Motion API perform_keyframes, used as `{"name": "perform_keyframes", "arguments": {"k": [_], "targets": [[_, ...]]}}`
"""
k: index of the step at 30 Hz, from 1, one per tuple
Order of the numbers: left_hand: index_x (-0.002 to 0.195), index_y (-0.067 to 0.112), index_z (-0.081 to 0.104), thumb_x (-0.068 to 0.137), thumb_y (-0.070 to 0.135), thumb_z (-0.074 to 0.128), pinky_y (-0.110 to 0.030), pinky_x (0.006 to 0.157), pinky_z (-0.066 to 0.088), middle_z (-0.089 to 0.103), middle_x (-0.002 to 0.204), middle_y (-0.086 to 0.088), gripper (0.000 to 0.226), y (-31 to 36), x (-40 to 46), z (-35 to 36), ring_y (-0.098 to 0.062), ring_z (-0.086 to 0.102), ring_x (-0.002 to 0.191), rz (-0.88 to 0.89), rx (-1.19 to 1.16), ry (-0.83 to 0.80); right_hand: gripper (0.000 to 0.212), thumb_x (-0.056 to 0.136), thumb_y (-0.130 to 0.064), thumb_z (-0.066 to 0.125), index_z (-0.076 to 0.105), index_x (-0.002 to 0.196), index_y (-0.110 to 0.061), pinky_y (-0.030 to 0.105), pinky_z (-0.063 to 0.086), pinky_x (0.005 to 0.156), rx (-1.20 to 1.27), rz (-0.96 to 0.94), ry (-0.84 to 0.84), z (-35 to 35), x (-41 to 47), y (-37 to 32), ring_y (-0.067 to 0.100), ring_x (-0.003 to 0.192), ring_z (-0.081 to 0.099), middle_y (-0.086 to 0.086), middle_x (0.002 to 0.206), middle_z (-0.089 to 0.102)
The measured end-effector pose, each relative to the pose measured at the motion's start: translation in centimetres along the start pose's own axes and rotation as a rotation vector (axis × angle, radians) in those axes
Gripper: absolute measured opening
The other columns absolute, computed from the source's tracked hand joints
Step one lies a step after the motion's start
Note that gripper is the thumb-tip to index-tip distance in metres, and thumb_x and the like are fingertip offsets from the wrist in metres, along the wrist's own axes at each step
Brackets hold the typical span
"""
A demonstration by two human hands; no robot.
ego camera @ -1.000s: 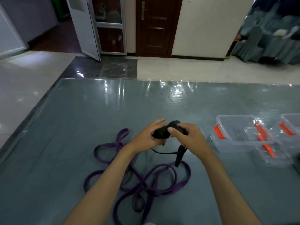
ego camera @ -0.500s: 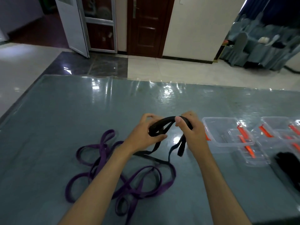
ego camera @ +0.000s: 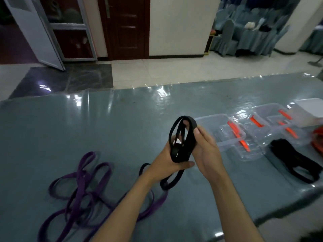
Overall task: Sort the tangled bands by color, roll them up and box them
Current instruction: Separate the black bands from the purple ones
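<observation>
I hold the black band [ego camera: 183,138] up above the middle of the counter [ego camera: 108,130], looped into a tall coil whose long axis runs nearly upright, its top leaning slightly toward the far edge. My left hand [ego camera: 167,163] grips the coil's lower end, thumb across it; my right hand [ego camera: 206,151] pinches the upper right side with its fingers [ego camera: 197,132]. A loose tail hangs down to the counter near my left wrist. The purple band [ego camera: 83,186] sprawls tangled toward the near left, with bare counter beyond it to the far edge. Clear boxes [ego camera: 227,135] sit along the right edge, another black band [ego camera: 293,161] just beside them.
</observation>
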State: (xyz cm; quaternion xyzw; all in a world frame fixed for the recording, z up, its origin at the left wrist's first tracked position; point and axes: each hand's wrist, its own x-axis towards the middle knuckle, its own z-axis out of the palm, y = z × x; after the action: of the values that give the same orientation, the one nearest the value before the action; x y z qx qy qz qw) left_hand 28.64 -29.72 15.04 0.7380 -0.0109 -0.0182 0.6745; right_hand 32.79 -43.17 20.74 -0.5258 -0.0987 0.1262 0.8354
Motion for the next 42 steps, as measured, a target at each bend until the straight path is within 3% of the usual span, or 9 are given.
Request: {"name": "perform_keyframes", "arguments": {"k": [3, 6, 11, 18, 21, 26, 30, 36, 42], "targets": [[0.123, 0.030, 0.057, 0.081, 0.015, 0.087, -0.047, 0.096, 0.059, 0.074, 0.112, 0.004, 0.053, -0.3, 2.0, 3.9, -0.015, 0.073, 0.105, -0.016, 0.016, 0.131, 0.028, 0.097, -0.021, 0.056, 0.075, 0.115, -0.011, 0.042, 0.059, 0.092, -0.019, -0.057, 0.058, -4.1, 0.4, -1.2, 0.028, 0.103, 0.072, 0.014, 0.112, 0.075], [0.111, 0.035, 0.057, 0.081, 0.024, 0.087, -0.031, 0.087, 0.061, 0.074, 0.099, 0.011, 0.044, 0.1, 4.2, 7.3, -0.007, 0.073, 0.091, -0.043, 0.110, 0.194, 0.024, 0.103, -0.017, 0.055, 0.079, 0.103, -0.017, 0.042, 0.057, 0.090, 0.029, -0.092, 0.187, -9.0, 1.2, -2.6, 0.023, 0.100, 0.073, 0.008, 0.104, 0.077], [0.115, 0.033, 0.062, 0.075, 0.019, 0.087, -0.014, 0.069, 0.050, 0.069, 0.083, 0.016, 0.049, 0.7, 8.2, 12.8, 0.000, 0.066, 0.075, -0.148, 0.422, -0.043, 0.020, 0.095, -0.030, 0.063, 0.081, 0.098, -0.022, 0.039, 0.058, 0.081, 0.025, -0.097, 0.243, -16.9, 2.8, -5.3, 0.020, 0.096, 0.072, 0.006, 0.100, 0.076], [0.127, 0.032, 0.056, 0.081, 0.005, 0.077, -0.039, 0.087, 0.062, 0.070, 0.112, -0.004, 0.057, 1.1, 10.3, 20.3, -0.021, 0.073, 0.096, -0.272, 0.211, -0.086, 0.020, 0.100, -0.021, 0.064, 0.077, 0.112, -0.012, 0.039, 0.056, 0.094, 0.081, -0.005, 0.269, -26.6, 4.2, -8.8, 0.021, 0.105, 0.071, 0.010, 0.112, 0.075], [0.128, 0.035, 0.054, 0.077, 0.018, 0.088, -0.040, 0.092, 0.060, 0.072, 0.115, -0.003, 0.064, 0.6, 11.4, 22.5, -0.026, 0.071, 0.104, -0.323, 0.233, -0.212, 0.029, 0.093, -0.028, 0.068, 0.072, 0.118, -0.014, 0.030, 0.057, 0.080, 0.213, 0.039, 0.304, -30.3, 5.2, -10.1, 0.018, 0.098, 0.070, 0.008, 0.117, 0.073], [0.085, 0.020, 0.057, 0.078, 0.024, 0.086, -0.030, 0.069, 0.047, 0.057, 0.077, 0.009, 0.030, -1.4, 13.3, 25.7, -0.006, 0.053, 0.067, -0.370, 0.464, -0.228, 0.017, 0.091, -0.029, 0.069, 0.072, 0.104, -0.019, 0.027, 0.056, 0.074, 0.229, 0.022, 0.339, -33.7, 6.5, -11.7, 0.013, 0.093, 0.067, -0.003, 0.103, 0.074], [0.094, 0.024, 0.065, 0.073, 0.032, 0.080, -0.035, 0.076, 0.055, 0.071, 0.087, 0.006, 0.026, -3.4, 16.5, 26.6, -0.012, 0.065, 0.080, -0.363, 0.590, -0.040, 0.006, 0.086, -0.025, 0.072, 0.071, 0.085, -0.020, 0.034, 0.057, 0.084, 0.129, -0.043, 0.371, -36.5, 7.2, -12.9, 0.011, 0.083, 0.071, 0.000, 0.090, 0.073], [0.094, 0.036, 0.062, 0.088, 0.030, 0.074, -0.029, 0.073, 0.052, 0.068, 0.091, 0.009, 0.014, -2.9, 21.8, 32.5, -0.014, 0.065, 0.086, -0.256, 0.603, -0.099, 0.019, 0.094, -0.028, 0.071, 0.074, 0.076, -0.027, 0.036, 0.057, 0.083, -0.029, -0.094, 0.503, -44.4, 8.1, -16.7, 0.012, 0.080, 0.068, -0.001, 0.083, 0.068], [0.096, 0.040, 0.052, 0.098, 0.031, 0.069, -0.021, 0.052, 0.049, 0.061, 0.078, 0.007, 0.019, -2.7, 27.3, 41.2, -0.012, 0.061, 0.056, -0.271, 0.423, -0.163, 0.028, 0.078, -0.050, 0.084, 0.062, 0.076, -0.033, 0.028, 0.047, 0.067, -0.156, -0.147, 0.675, -54.4, 11.0, -19.9, 0.011, 0.072, 0.054, -0.011, 0.074, 0.058]]}}
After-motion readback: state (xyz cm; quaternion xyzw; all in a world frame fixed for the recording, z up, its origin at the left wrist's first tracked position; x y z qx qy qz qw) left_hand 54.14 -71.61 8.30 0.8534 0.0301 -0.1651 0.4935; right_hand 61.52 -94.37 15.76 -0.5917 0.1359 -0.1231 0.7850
